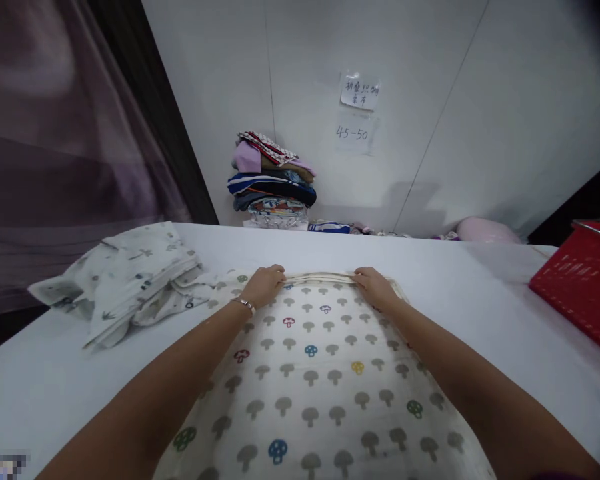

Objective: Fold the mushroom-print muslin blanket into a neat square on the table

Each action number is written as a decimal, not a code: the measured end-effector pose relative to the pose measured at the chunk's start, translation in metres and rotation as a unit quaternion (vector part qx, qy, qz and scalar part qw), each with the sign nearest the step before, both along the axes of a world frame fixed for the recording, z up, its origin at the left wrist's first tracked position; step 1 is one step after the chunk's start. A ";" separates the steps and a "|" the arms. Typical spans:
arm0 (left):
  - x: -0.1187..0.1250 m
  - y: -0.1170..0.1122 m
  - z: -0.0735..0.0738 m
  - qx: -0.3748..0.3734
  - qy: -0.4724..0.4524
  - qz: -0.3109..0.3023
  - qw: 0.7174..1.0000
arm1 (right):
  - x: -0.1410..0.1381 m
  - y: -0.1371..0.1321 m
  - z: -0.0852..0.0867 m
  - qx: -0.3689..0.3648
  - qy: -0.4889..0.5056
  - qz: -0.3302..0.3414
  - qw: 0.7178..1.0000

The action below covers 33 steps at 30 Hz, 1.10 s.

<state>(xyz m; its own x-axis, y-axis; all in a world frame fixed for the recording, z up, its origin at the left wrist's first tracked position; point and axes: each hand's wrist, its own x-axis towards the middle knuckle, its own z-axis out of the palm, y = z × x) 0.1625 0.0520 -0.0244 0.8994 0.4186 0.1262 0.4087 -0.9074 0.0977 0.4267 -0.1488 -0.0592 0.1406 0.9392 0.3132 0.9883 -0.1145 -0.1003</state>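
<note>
A cream cloth printed with mushrooms (320, 393) lies over the white table and runs down toward me at the bottom of the view. My left hand (265, 285) pinches its far edge on the left, a bracelet on that wrist. On the right, my right hand (376, 287) grips the same far edge. Between the two hands the edge shows several stacked layers. The undersides of both hands and the thumbs are partly hidden.
A crumpled white printed cloth (145, 287) sits on the left of the white table (480, 293). A red basket (580, 287) stands at the right edge. Behind the table are a stack of folded fabrics (273, 180), a pink bundle (487, 230) and a wall with paper notes (359, 92).
</note>
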 end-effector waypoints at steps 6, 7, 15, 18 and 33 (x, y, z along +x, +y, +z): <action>-0.001 0.000 0.003 -0.001 0.026 -0.001 1.000 | 0.004 -0.003 0.004 -0.008 0.024 0.029 0.999; -0.003 -0.001 0.004 -0.003 0.021 0.000 1.000 | 0.004 -0.004 0.006 -0.013 0.033 0.024 0.999; -0.017 -0.010 0.012 -0.118 -0.017 0.031 0.992 | -0.003 -0.010 0.024 -0.070 0.102 -0.026 0.992; -0.007 -0.007 0.017 -0.124 0.052 0.070 0.988 | -0.003 0.004 0.037 -0.149 0.122 -0.069 0.979; 0.050 0.025 0.020 -0.084 0.237 0.104 0.962 | 0.007 0.069 0.054 -0.359 0.048 -0.113 0.925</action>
<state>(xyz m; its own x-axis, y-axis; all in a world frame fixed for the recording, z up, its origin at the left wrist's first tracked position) 0.2127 0.0771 -0.0046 0.7332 0.5749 -0.3632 0.6151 -0.7884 -0.0063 0.4336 -0.0797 -0.0050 0.3543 0.8432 -0.4042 0.9212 -0.3891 -0.0043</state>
